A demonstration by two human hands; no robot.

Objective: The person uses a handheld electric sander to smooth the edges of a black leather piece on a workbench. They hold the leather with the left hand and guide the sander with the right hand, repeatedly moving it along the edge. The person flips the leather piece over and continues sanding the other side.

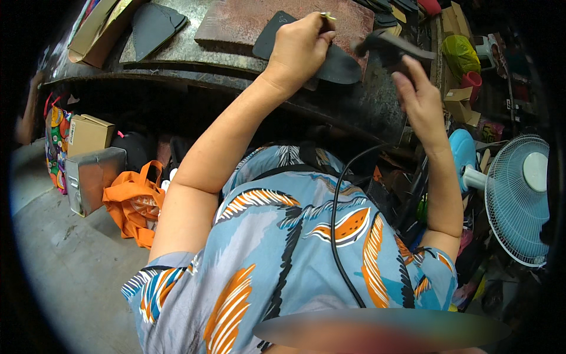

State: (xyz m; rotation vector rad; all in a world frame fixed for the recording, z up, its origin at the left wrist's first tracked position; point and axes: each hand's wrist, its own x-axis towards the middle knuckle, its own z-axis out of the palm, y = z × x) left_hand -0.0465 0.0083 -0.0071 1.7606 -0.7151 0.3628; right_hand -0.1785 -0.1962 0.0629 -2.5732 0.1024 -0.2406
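The left hand (300, 47) presses a black sole-shaped piece (342, 66) flat on the workbench (365, 106), its fingers curled and pinching a small metal-tipped tool (326, 17) above it. To its right, the right hand (415, 94) grips a dark handled tool (386, 47), blurred, raised just beside the piece. The work looks mid-way: another cut piece (154, 26) lies far left of the hands.

Dark workbench (177, 56) w/ black sole pieces (154, 23); reddish board (247, 20)
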